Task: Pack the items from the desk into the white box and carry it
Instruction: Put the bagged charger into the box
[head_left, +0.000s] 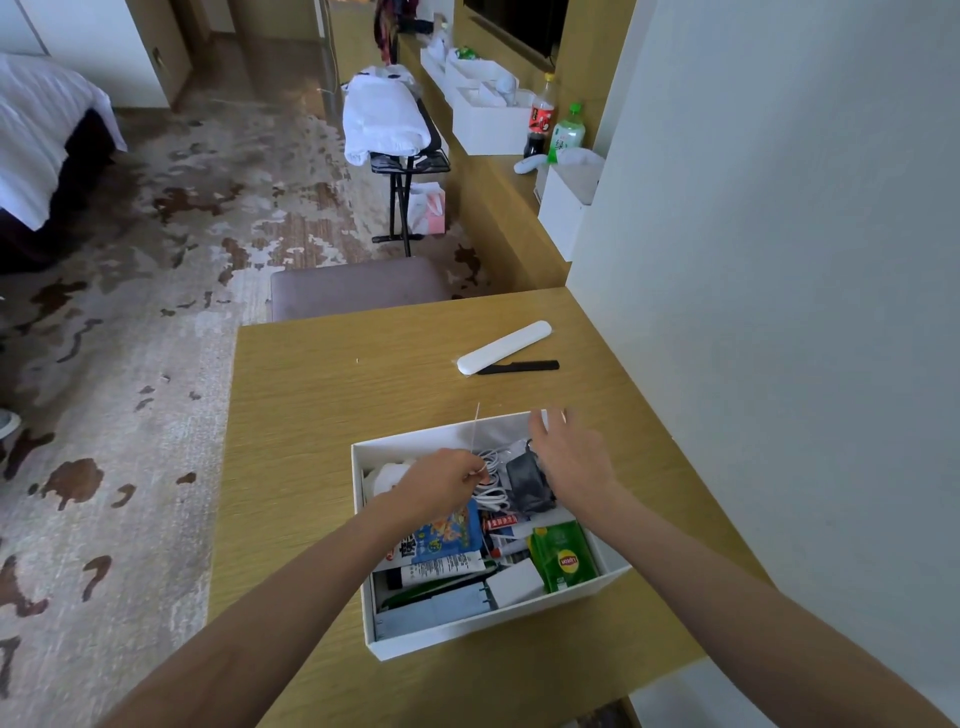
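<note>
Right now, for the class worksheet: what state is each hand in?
Left hand: fingers pinch a thin white stick above the white box.
Right hand: open, fingers spread, holding nothing.

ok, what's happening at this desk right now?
A person is packing the white box on the desk. The left hand pinches a thin white stick over the box, while the right hand hovers open above its far right corner. Inside are a coiled white cable, a dark pouch and a green tea packet. A long white case and a black comb lie on the desk beyond, not yet packed.
</note>
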